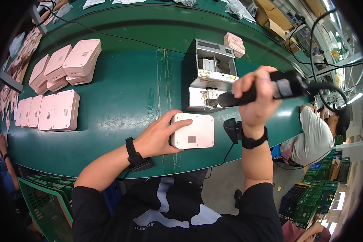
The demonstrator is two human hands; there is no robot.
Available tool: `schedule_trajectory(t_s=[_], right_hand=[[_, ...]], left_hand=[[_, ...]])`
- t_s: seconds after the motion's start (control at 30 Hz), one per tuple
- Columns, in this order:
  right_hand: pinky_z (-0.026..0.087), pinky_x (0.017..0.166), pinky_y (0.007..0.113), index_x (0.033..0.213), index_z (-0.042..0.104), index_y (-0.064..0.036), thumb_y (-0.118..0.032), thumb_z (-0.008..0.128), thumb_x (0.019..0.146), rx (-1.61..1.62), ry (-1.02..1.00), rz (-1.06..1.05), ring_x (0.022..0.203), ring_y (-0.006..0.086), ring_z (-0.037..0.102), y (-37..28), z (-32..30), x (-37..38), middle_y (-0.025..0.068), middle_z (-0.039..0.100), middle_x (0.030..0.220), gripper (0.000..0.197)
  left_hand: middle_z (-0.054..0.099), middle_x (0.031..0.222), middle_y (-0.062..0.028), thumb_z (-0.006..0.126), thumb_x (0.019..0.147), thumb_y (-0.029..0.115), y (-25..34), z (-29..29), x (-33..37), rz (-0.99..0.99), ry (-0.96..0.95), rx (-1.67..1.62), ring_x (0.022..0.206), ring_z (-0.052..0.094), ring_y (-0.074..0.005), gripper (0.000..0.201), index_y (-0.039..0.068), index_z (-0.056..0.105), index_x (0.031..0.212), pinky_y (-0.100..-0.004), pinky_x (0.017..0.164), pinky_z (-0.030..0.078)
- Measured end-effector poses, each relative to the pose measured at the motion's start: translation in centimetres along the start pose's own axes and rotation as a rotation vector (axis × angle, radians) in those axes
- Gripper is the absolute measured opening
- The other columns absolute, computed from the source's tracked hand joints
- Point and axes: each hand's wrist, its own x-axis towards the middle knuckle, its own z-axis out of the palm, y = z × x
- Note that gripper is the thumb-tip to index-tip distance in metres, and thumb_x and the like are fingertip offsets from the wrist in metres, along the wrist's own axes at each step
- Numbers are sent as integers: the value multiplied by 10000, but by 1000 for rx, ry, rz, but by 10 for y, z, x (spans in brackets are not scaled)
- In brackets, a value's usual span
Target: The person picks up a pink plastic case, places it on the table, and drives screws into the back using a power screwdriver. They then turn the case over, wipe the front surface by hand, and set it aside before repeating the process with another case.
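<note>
Pink box (199, 128), vents (192, 139) up, long axis left-right, left grip (159, 135) clasping its end, right grip (260, 109) wrapping tool (288, 82).

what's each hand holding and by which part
Right hand: the black corded tool, around its middle. Left hand: the pink box, by its left end.

A long worktable with a scuffed green top (129, 88) spans the room above a plain grey floor (226, 187). Stacked green plastic crates (310, 205) stand at the lower right, an openwork green plastic crate (45, 211) at the lower left. White tube lights (354, 99) glow at the right, below pale metal framing (343, 63).
</note>
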Motion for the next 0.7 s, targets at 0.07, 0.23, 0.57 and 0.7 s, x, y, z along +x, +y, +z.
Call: schedule_trajectory(t_s=[0.07,0.23,0.57,0.7], right_hand=[[432,526,347,1025,464,-55,-255,473,963,-64,-8,10,472,174,451,1,-4,-2,66,491,643,210],[426,532,345,1034,452,-60,-296,481,959,61,-3,147,480,169,456,-16,-22,-33,61,485,646,250],[427,534,341,1022,435,-91,-380,526,926,99,-38,168,485,159,461,-32,-43,-83,50,480,640,318],[431,535,339,1008,430,-97,-353,541,922,95,-43,188,484,157,461,-17,-43,-92,48,481,640,291]], left_hand=[[452,1351,-156,873,612,190,0,2,0,-7,23,-22,1156,564,-363,793,161,551,1336,-419,938,516],[456,1354,-166,876,612,179,1,4,-4,-14,24,-44,1158,565,-369,788,157,558,1333,-418,948,511],[465,1350,-163,882,586,172,-3,7,1,-13,63,35,1141,577,-369,801,184,573,1326,-417,941,518],[476,1352,-166,889,571,174,-1,8,1,-16,72,40,1140,585,-365,805,177,585,1316,-415,943,521]])
